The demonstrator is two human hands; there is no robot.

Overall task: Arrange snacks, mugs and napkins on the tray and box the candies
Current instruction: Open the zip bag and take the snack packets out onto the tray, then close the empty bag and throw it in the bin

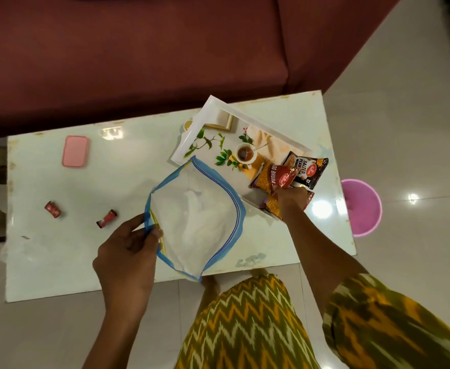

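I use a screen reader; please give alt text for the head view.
A person's left hand holds open a blue-edged zip bag while the right hand places snack packets on a white tray; two red candies lie on the table.

Light falls from overhead, warm and moderately dim. The glossy pale rectangular bench (90, 182) throws it back as glare: one white hotspot near its right edge beside the snack packets, a fainter patch near the far edge. The shiny grey tiled floor (410, 155) carries a small bright starburst reflection at the right. The dark maroon upholstered sofa (138, 49) swallows light and shows little detail. Soft shadow lies under the transparent blue-edged zip bag (197, 217). Wide-angle distortion bows the bench edges and stretches the frame corners. Overall sharpness is soft, with compression smear on the yellow-green zigzag patterned garment (245, 328).
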